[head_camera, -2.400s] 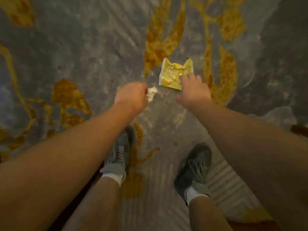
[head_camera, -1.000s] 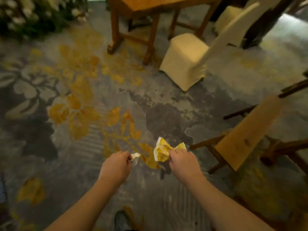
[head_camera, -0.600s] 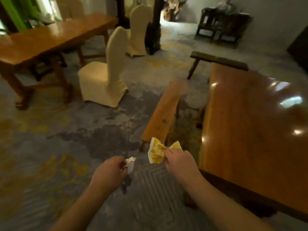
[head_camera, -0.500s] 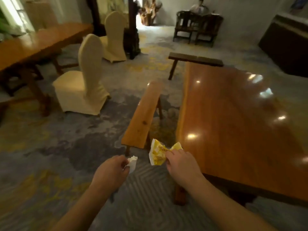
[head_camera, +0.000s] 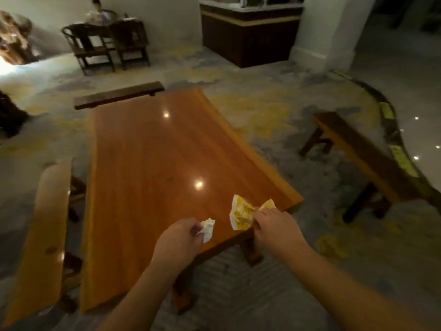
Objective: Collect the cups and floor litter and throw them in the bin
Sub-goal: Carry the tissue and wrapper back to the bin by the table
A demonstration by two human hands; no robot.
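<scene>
My left hand (head_camera: 179, 242) is closed around a small crumpled white paper scrap (head_camera: 207, 229), which sticks out past the fingers. A crinkled yellow wrapper (head_camera: 243, 212) hangs from my right hand (head_camera: 274, 229), pinched at its right edge. Both hands are held out in front of me over the near corner of a long polished wooden table (head_camera: 155, 163). No cup and no bin are in view.
Wooden benches flank the table: one at the left (head_camera: 40, 235), one at the right (head_camera: 365, 154), a darker one (head_camera: 117, 94) at its far end. Dark chairs (head_camera: 107, 44) with a seated person stand by the back wall. A dark counter (head_camera: 248, 32) and white pillar (head_camera: 331, 32) lie beyond.
I took the yellow wrapper off the carpet with my right hand and stood up. My view swung right, from the floor and covered chairs to the long table. Both hands kept their litter.
</scene>
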